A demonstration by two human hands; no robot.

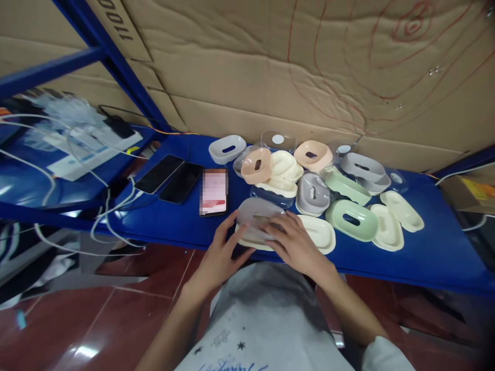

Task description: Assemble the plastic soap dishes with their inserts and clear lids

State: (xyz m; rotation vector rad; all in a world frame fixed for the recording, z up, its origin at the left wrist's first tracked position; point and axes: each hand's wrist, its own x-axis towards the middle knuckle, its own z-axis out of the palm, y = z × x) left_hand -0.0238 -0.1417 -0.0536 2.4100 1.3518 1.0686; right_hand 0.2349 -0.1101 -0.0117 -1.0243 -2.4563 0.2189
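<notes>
At the shelf's front edge I have a grey soap dish (255,211) with an oval slot, resting over a cream tray (257,243). My left hand (224,250) grips its left side, thumb low and fingers along the edge. My right hand (292,239) lies over the right side, its fingers curled onto the top near the slot and partly hiding it. Just right of that hand is a cream tray (319,234). Behind are a grey dish (313,188), a peach dish (256,165) and stacked cream trays (284,167).
Green dishes (365,221), cream trays (389,229), grey dishes (363,162) and clear lids (278,139) crowd the blue shelf (185,226). Phones (162,172) and white cables (116,206) lie left. A cardboard wall (251,67) stands behind, with a blue post (131,77) at left.
</notes>
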